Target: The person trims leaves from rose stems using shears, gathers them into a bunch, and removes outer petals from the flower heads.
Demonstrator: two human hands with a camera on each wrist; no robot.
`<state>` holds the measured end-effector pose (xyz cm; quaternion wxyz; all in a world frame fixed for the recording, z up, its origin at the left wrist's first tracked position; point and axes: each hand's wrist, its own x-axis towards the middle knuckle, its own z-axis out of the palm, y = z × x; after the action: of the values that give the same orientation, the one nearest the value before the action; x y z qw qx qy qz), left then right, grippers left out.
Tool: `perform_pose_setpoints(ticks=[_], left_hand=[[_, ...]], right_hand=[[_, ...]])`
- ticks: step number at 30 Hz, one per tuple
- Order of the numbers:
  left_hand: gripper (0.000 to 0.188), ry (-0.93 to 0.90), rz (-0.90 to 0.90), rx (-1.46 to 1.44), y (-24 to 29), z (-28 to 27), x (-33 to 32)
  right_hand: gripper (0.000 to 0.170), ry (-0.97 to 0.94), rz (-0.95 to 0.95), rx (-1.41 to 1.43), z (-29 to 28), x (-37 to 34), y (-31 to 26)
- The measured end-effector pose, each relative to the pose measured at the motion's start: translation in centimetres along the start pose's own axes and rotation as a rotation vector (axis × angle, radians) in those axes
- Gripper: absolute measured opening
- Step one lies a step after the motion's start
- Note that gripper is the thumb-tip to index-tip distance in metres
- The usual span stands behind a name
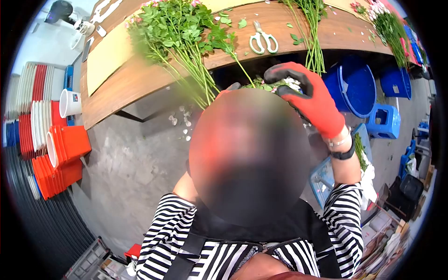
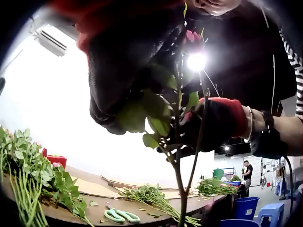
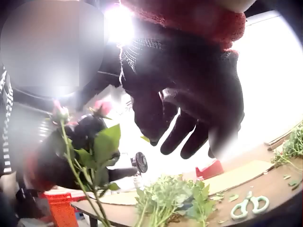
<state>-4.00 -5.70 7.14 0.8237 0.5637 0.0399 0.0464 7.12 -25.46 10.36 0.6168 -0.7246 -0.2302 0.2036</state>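
Left to right, head view: orange crates [image 1: 58, 172] are standing on the floor; the brown table [image 1: 121, 95] is carrying a yellow sheet [image 1: 108, 63], then a large leafy rose bundle [image 1: 175, 30], its cut stems projecting past the near edge. Left hand [image 3: 57, 158], in a red-and-black glove, is showing mostly behind the blurred area in head view; right wrist view is placing it just behind the flowering stem [image 2: 183, 203]. Whether its fingers are gripping the stem, cannot tell. The stem is rising between the two hands, forking, bearing green leaves and pink buds [image 3: 60, 112]. Green-handled scissors [image 1: 263, 42] are lying on the table, handles towards the person. Right hand [image 1: 312, 98], gloved alike, is hovering off the near edge, fingers bent loosely and spread, thumb apart, gripping nothing; a bracelet and a dark watch [image 1: 343, 151] are circling the wrist. Farther right, a second bundle [image 1: 313, 35] is hanging its stems over the edge, and a blue bucket [image 1: 350, 86] and blue stool [image 1: 383, 121] are standing below on the floor
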Motion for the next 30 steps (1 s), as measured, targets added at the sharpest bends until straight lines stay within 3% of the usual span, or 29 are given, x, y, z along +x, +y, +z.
perform_pose_setpoints(ticks=[2, 3, 4, 7, 11, 15, 18, 20, 21, 24, 25, 27, 30], left_hand=[[0.060, -0.016, -0.003, -0.051, -0.5, -0.9, 0.3], [0.058, -0.030, 0.009, 0.042, -1.5, -2.0, 0.7], [0.050, -0.065, 0.123, -0.051, -1.5, -1.9, 0.7], [0.044, 0.024, 0.024, 0.064, -1.1, -1.1, 0.5], [0.034, -0.009, 0.108, -0.044, -2.5, -1.3, 0.7], [0.038, 0.067, 0.063, -0.076, -3.6, -1.2, 0.3], [0.038, 0.041, 0.168, -0.013, -4.3, -1.2, 0.9], [0.033, 0.056, 0.103, -0.010, -3.3, -0.8, 1.0], [0.029, 0.094, -0.013, -0.047, -2.2, -0.3, 0.7], [0.024, 0.089, -0.068, -0.121, -1.6, -0.1, 0.7], [0.024, 0.093, -0.010, -0.116, -1.7, -0.2, 0.9], [0.025, 0.093, 0.030, -0.132, -1.7, -0.4, 1.1], [0.027, 0.072, 0.009, -0.168, -0.9, -0.3, 1.3]], right_hand=[[0.045, -0.027, -0.013, 0.031, 0.7, -0.4, -2.1], [0.045, -0.036, -0.017, 0.047, 1.3, -0.7, -2.7], [0.039, 0.043, -0.094, 0.143, 2.4, -1.1, -1.9], [0.038, 0.112, -0.139, -0.075, 4.6, -1.2, -1.0], [0.038, 0.259, -0.070, 0.251, 6.8, -1.5, 0.3], [0.033, 0.351, -0.228, 0.070, 7.5, -1.6, 0.3], [0.031, 0.395, -0.159, 0.237, 7.9, -1.8, 0.5], [0.026, 0.349, -0.114, 0.326, 7.6, -1.5, 0.9], [0.024, 0.326, -0.091, 0.370, 7.5, -1.2, 1.0], [0.015, 0.452, 0.077, 0.512, 7.2, -0.3, 0.8], [0.013, 0.488, 0.073, 0.515, 6.9, -0.1, 0.7], [0.013, 0.405, -0.010, 0.193, 5.2, -0.1, 2.0], [0.021, 0.441, 0.117, 0.103, 5.2, -0.9, 0.4]])
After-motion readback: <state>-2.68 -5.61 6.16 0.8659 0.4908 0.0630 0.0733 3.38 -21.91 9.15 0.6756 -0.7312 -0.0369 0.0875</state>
